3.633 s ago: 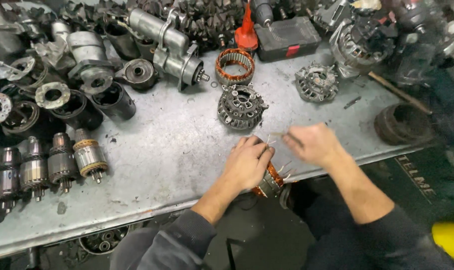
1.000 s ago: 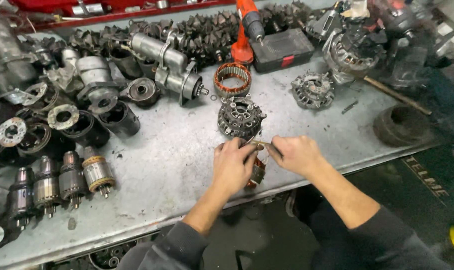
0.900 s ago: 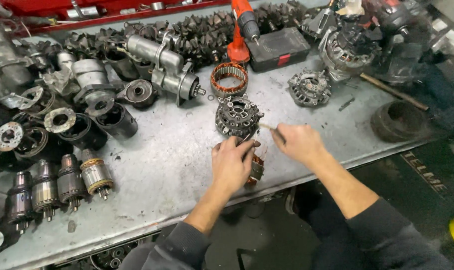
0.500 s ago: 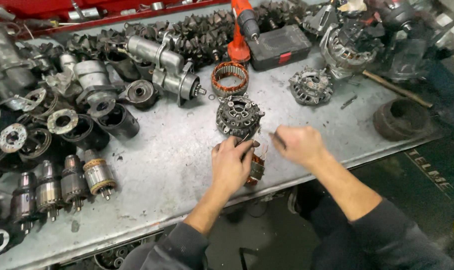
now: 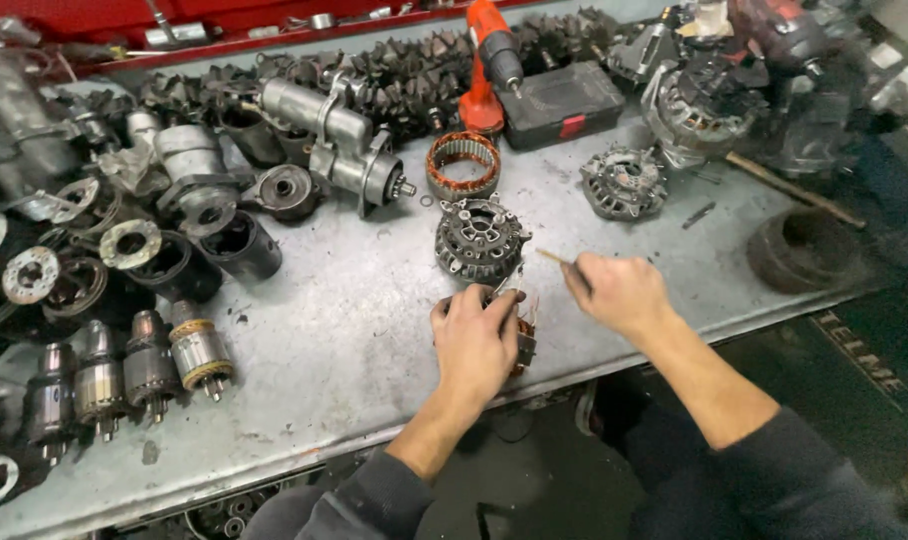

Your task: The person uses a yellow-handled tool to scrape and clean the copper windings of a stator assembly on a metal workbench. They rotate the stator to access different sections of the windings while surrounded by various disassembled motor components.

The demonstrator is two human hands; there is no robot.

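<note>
1. At a grey metal workbench (image 5: pixel 334 330) crowded with motor parts, a person's left hand (image 5: pixel 474 340) curls down over a small part with copper windings (image 5: pixel 524 345), fingers closed on it and pinning it to the bench near the front edge.
2. The right hand (image 5: pixel 619 292) hovers just beside it, thumb and fingers pinched on a thin stick-like tool (image 5: pixel 554 258) whose tip points up and left, toward the black alternator housing (image 5: pixel 481 238).
3. That housing sits on the bench just beyond the left hand's fingertips; whether the two touch cannot be told.
4. Behind the housing lies a copper-wound stator ring (image 5: pixel 464 166), and to the right of both rests a grey finned end cover (image 5: pixel 624 182).
5. A silver starter motor (image 5: pixel 339 140) lies at an angle further left, among dark cup-shaped housings (image 5: pixel 239 245).
6. Four armatures (image 5: pixel 144 365) stand in a row near the bench's left front.
7. An orange cordless drill (image 5: pixel 489 60) and a black tool case (image 5: pixel 562 100) stand at the back of the bench.
8. A dark pulley-like ring (image 5: pixel 804 250) sits at the right end, well apart from both hands.
</note>
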